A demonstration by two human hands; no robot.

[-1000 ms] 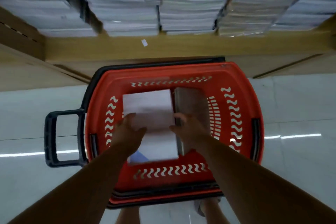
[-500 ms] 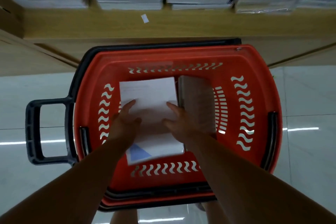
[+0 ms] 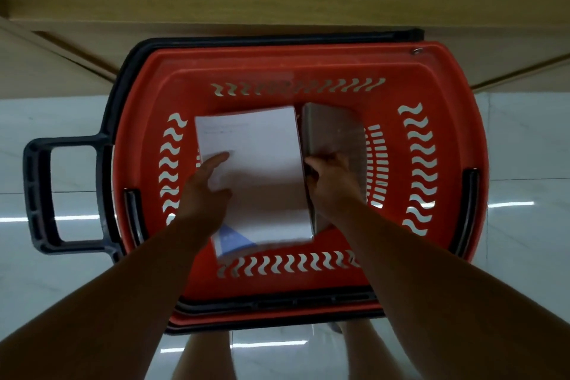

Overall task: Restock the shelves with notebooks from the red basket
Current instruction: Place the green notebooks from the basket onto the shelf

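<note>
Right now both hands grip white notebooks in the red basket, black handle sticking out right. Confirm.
No: the head view shows the black handle sticking out left. Left hand and right hand grip the white notebooks in the red basket.

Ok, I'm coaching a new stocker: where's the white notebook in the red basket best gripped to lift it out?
By its two long side edges, about midway, hands coming down from left and right. The white notebook lies flat in the red basket, with grey notebooks close beside its right edge, so the right hand hooks fingers into that gap; the left hand has freer room.
</note>
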